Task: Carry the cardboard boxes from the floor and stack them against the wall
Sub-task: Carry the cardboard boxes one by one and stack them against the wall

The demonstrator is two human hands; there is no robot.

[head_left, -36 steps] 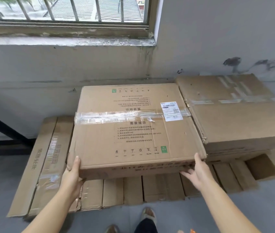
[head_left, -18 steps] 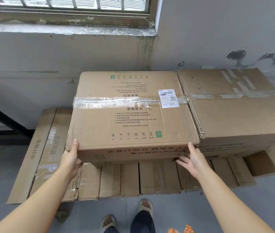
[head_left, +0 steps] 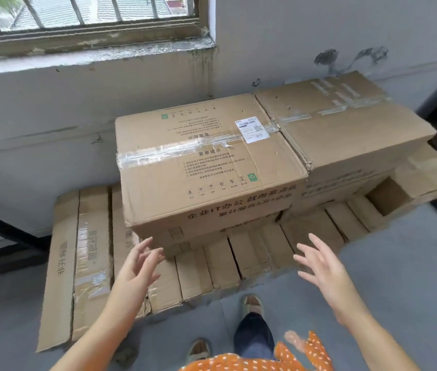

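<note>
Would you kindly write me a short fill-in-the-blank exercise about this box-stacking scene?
1. The left hand and right hand are both ____ and hold nothing.
2. The printed cardboard box is sealed across its top with clear ____.
3. That box rests on a layer of ____ cardboard boxes.
4. Above the boxes, the window has metal ____.

Missing words: open; tape; flattened; bars

Matt brown cardboard box [head_left: 206, 167], glossy clear tape [head_left: 174, 152], rough stained plaster wall [head_left: 51, 108]
</note>
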